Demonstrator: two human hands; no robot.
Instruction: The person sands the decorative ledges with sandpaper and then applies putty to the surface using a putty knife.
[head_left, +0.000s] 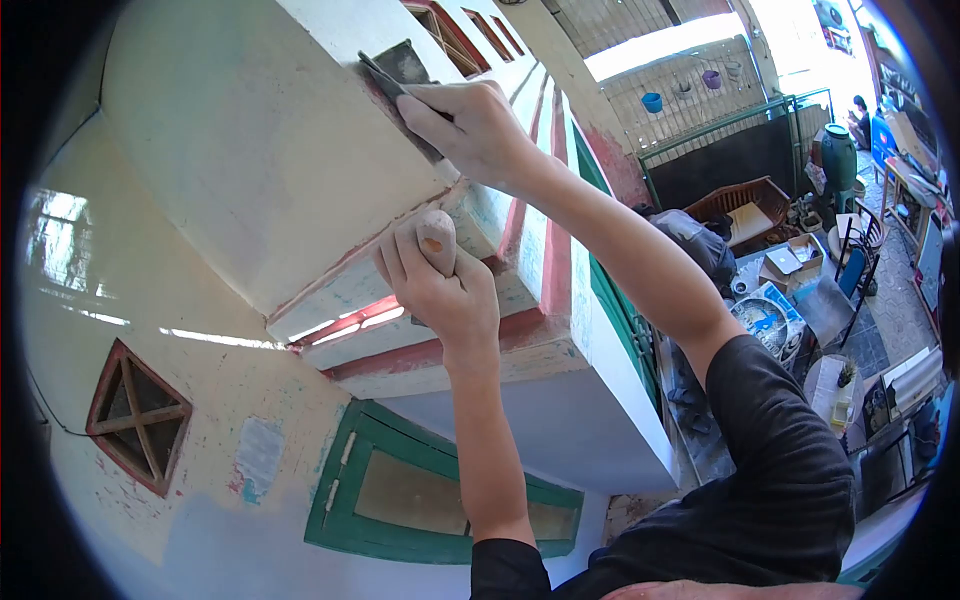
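Right hand [470, 125] is clamped on a flat scraper blade [400, 75], fingers pressing it along the corner edge of the white ledge [250, 150]. Left hand [440, 285] is closed tight round a wooden handle [437, 240]; I can't tell what tool head it carries, the fist hides it. It sits against the red-trimmed moulding [350, 320] just under the ledge.

Risks as I read them:
- Both hands are busy and I'm clearly up high, with the yard clutter [790, 290] far below. No hand free to brace, so a slip means a fall.
- Blade is on a sharp corner; too steep an angle would gouge the fresh white coat or skate off.
- Anything dropped lands in the yard, where a person [860, 115] sits by the gate.
- Green window frame [400, 490] below could catch drips.
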